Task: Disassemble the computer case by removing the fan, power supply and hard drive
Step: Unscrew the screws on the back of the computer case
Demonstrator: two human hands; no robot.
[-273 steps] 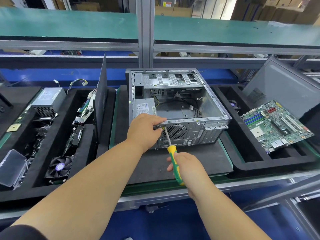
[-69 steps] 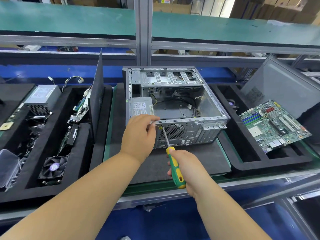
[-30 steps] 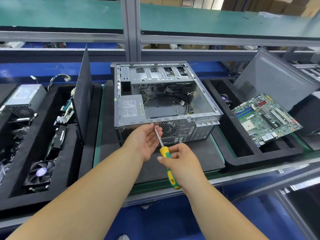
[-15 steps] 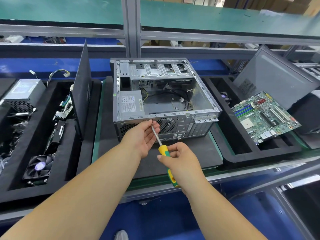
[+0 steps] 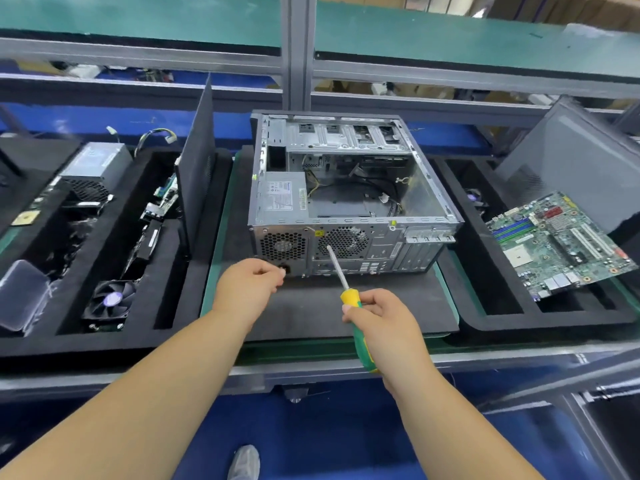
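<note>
Fingers of the left hand curl in, tips pinched as if on something tiny, too small to tell. Right hand wraps around the screwdriver, whose tip points at the computer case and does not touch it. Just past the hands, the case sits open on a black mat. Inside its left corner is the power supply. That box is probably heavy, hard metal, best held by both sides. Farther back, its wires look soft and bendy.

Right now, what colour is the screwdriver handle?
Yellow at the top, green below, on the screwdriver; seen in the head view.
</note>
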